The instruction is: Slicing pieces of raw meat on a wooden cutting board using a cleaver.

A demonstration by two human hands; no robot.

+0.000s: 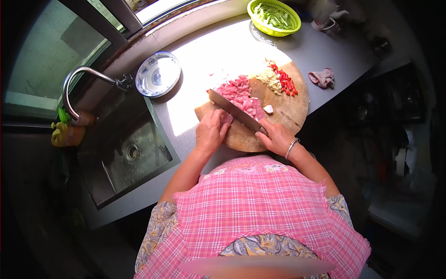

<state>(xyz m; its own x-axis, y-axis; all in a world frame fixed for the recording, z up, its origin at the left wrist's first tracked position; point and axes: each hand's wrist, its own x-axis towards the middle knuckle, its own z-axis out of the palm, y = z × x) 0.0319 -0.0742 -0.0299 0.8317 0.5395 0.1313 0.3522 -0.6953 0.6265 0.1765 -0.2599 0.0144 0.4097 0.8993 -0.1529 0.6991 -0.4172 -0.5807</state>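
My right hand [277,138] grips the handle of a cleaver [237,111], whose blade slants across a round wooden chopping board [244,139]. Against the near side of the blade, my left hand [211,128] holds a piece of raw meat [226,118] down on the board. Cut pink meat [238,91] lies heaped beyond the blade. Farther right on the board are chopped garlic [270,80] and sliced red chillies [286,82]. A small whitish lump [268,109] sits by itself near the cleaver. The blade partly hides the meat behind it.
A sink [139,153] with a curved tap [91,69] is on the left. Patterned plates [157,75] stand beside it. A yellow-green basket of cut greens [274,33] is at the back, and a crumpled cloth [322,78] lies right of the board. Yellow bottle [68,135] behind the sink.
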